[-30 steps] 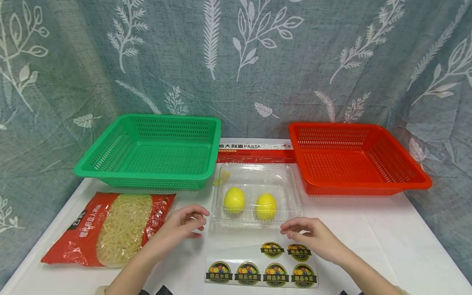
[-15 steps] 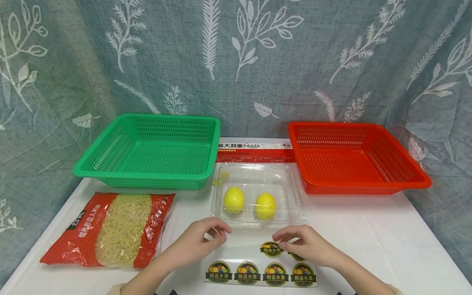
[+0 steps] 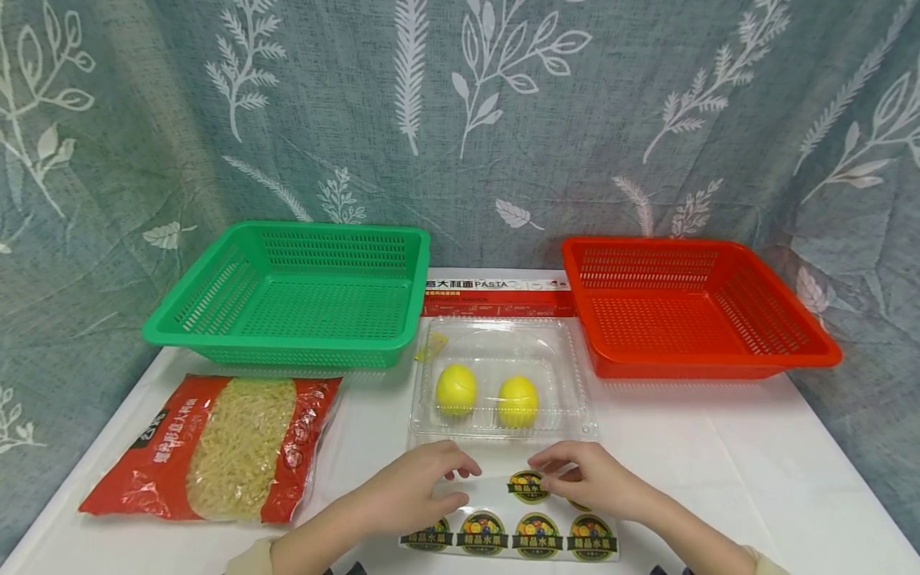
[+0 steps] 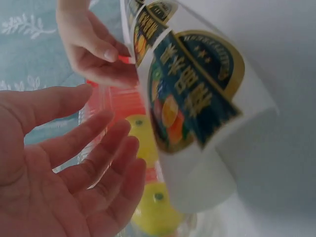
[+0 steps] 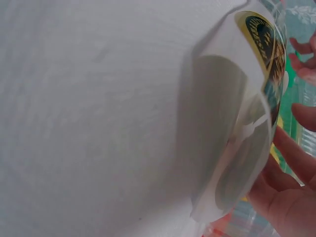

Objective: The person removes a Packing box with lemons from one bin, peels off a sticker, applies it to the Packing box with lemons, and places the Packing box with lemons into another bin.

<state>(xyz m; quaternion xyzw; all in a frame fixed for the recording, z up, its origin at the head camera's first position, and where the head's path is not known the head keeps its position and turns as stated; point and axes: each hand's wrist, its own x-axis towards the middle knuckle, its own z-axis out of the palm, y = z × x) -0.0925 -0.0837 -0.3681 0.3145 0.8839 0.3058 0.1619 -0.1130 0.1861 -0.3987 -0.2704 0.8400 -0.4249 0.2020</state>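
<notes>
A sheet of round fruit stickers (image 3: 503,507) lies at the front middle, its edges curling up in the wrist views. My left hand (image 3: 420,490) hovers over its left end, fingers spread and loosely bent; in the left wrist view the palm (image 4: 29,182) holds nothing. Over the upper right stickers is my right hand (image 3: 595,479), thumb and fingers apart and partly hiding one label. Its fingers (image 5: 296,158) come close beside the curled sheet in the right wrist view. Just beyond the hands sits a shut clear plastic box (image 3: 496,435) with two lemons (image 3: 456,390) inside.
A red bag of pasta (image 3: 158,471) lies on the left. Behind it stands a green basket (image 3: 316,351), and a red basket (image 3: 690,363) is at the back right. Between them lies a red and white pasta box (image 3: 496,299) against the curtain (image 3: 474,200).
My left hand has moved right and toward me, from beside the clear box to over the stickers. My right hand has shifted slightly left and nearer, over the upper labels.
</notes>
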